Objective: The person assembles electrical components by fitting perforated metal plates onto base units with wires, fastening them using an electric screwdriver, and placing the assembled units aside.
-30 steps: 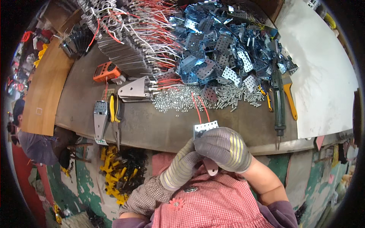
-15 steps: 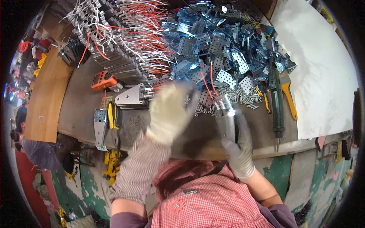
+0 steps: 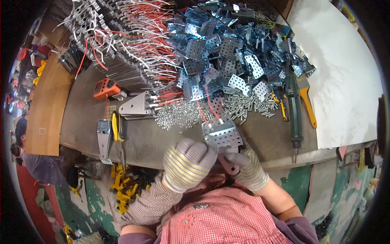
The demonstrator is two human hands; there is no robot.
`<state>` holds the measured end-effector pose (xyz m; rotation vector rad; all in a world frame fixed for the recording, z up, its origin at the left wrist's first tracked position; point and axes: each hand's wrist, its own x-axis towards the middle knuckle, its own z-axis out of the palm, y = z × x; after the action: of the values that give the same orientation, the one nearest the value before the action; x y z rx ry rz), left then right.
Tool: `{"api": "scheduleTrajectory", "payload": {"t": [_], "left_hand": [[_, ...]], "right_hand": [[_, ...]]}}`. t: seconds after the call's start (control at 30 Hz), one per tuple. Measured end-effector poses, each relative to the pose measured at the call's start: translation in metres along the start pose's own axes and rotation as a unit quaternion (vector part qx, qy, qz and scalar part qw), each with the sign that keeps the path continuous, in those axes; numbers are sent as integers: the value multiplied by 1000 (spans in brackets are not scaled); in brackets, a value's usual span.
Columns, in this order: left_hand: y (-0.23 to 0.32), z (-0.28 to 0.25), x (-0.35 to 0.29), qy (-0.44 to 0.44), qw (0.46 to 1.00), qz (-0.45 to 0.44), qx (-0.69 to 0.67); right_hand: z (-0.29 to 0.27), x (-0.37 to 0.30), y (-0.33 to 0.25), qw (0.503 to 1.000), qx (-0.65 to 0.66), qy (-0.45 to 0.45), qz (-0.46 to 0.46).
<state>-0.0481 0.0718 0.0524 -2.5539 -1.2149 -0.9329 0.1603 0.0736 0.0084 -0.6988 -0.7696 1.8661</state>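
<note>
The striped-gloved right hand pinches a tapered grey metal plate at the dark counter's edge, silver perforated cover already over it, fastening unclear; the left hand curls, contents hidden. Bluish perforated pieces lie loose.

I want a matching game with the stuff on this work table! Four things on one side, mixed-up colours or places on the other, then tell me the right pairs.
Things
1. Meter
2. Pliers
3. Power screwdriver
4. Metal piece with a holed plate

Colours and places
A. Dark green, beside the yellow-handled brush
B. In the gloved right hand
C. Orange and box-shaped
D. Yellow and black handles

Right pairs: 1-C, 2-D, 3-A, 4-B
</note>
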Motion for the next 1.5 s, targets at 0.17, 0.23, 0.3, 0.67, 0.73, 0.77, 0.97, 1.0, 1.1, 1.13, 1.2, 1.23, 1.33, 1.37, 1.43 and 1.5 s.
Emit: {"api": "scheduleTrajectory", "payload": {"t": [0.17,0.23,0.3,0.67,0.73,0.77,0.97,1.0,1.1,1.13,1.2,1.23,1.33,1.37,1.43,1.5], "left_hand": [[10,-6,-4,98,981,-140,-93],[1,-12,8,122,975,-171,-74],[-10,-10,1,71,979,-158,-105],[-31,-20,2,53,982,-164,-76],[-32,-18,-1,60,984,-156,-67],[-31,-17,-3,73,988,-128,-41],[-21,-9,0,105,974,-193,-54],[-13,-7,-1,116,953,-268,-76],[16,-2,-14,92,880,-330,-330],[21,2,-8,75,793,-367,-480],[5,11,-8,66,850,-319,-413],[-1,14,-8,16,836,-337,-433],[-7,28,-13,-18,781,-368,-504],[-8,30,-13,-17,805,-350,-479],[-7,31,-15,-17,822,-339,-457],[-5,31,-13,-24,810,-346,-473]], "right_hand": [[24,-3,2,994,56,-8,93],[29,-6,5,994,79,-9,77],[32,-10,6,993,88,-24,77],[49,-14,-3,995,28,-60,81],[51,-14,-3,995,29,-66,74],[51,-14,-1,995,24,-62,71],[48,-12,6,998,-15,-51,46],[48,-11,8,998,-43,-28,28],[63,-17,10,988,-146,37,-45],[51,-10,20,944,-304,-16,-126],[44,-15,17,818,-527,-7,-231],[44,-16,13,804,-545,-17,-238],[22,-7,-12,771,-592,-102,-212],[4,-6,-30,792,-564,-141,-187],[-9,-5,-79,838,-494,-27,-231],[-65,-3,-95,500,-743,362,-259]]}}
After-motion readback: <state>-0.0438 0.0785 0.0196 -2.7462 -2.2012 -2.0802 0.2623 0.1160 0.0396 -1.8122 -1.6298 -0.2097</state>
